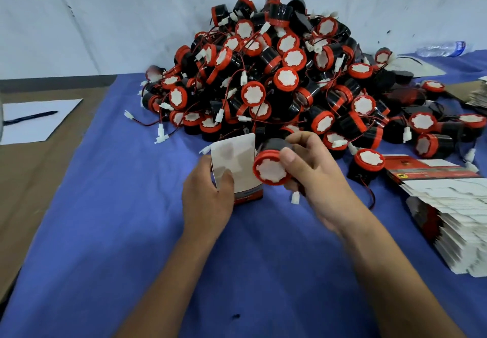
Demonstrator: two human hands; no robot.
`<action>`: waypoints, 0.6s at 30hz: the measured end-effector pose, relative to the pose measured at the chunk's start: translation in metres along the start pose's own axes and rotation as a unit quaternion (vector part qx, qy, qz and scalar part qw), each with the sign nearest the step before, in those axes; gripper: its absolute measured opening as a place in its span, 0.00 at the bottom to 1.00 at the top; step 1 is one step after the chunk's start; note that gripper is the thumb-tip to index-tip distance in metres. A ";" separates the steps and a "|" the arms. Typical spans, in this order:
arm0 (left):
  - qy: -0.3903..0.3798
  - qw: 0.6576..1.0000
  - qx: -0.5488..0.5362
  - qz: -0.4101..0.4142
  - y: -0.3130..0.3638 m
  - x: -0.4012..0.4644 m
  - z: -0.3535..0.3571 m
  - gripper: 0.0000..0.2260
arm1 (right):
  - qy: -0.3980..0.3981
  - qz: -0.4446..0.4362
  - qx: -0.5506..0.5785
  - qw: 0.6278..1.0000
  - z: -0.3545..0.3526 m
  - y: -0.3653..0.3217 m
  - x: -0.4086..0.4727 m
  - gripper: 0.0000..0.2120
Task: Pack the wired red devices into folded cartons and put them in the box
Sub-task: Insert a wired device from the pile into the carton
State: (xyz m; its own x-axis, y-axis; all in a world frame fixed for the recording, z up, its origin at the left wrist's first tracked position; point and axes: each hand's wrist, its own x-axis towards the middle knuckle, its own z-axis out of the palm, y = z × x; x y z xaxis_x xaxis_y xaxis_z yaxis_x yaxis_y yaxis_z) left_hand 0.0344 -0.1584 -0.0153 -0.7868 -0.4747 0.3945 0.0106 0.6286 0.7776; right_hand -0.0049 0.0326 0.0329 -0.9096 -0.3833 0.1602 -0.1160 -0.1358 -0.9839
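1. The left hand (208, 195) grips a carton (237, 169), thumb curled over its pale front face, fingers behind it. The carton stands upright with its open flap up and its red lower edge near the cloth (105, 232).
2. The right hand (313, 179) holds one device (271, 163) just right of the carton, touching its side. Thumb and fingers pinch the black body; the red ring with its white centre faces the near side.
3. A white plug (295, 197) hangs below the right hand on the device's wire.
4. Behind the hands, on the far half of the cloth, lies the pile (284, 79) of the same black and red devices, tangled in red and black wires with white plugs. It leans against the white wall (105, 8).
5. On the right, near side, is a stack (448, 211) of flat cartons, fanned out, the top one showing red print.
6. At the far left a pen (31, 117) lies on a sheet (39, 124) of white paper, on the brown tabletop beside the cloth.
7. Far right, a clear bottle (442, 48) lies on its side by the wall.
8. No box for the packed cartons shows from where I stand.
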 end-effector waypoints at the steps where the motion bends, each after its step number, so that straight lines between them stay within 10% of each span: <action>1: -0.008 1.000 -0.008 -0.001 0.001 0.000 0.000 0.14 | -0.019 -0.023 -0.001 1.000 0.003 -0.003 -0.002 0.26; 7: -0.054 0.998 -0.030 0.010 -0.001 -0.001 0.001 0.08 | -0.031 -0.126 -0.221 0.967 0.045 -0.027 0.007 0.15; 16: -0.076 0.994 -0.076 0.021 0.006 -0.002 -0.005 0.11 | -0.013 -0.153 -0.702 0.695 0.055 -0.040 0.019 0.06; 18: -0.067 0.995 -0.074 0.006 0.009 -0.003 -0.004 0.11 | -0.032 -0.141 -0.688 0.711 0.052 -0.042 0.016 0.08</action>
State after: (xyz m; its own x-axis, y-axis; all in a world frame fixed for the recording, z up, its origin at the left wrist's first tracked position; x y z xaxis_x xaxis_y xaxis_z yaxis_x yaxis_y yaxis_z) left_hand 0.0394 -0.1536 -0.0080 -0.8612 -0.3747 0.3434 0.1040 0.5314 0.8407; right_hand 0.0064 -0.0154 0.0812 -0.7580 -0.5652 0.3255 -0.6111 0.7898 -0.0517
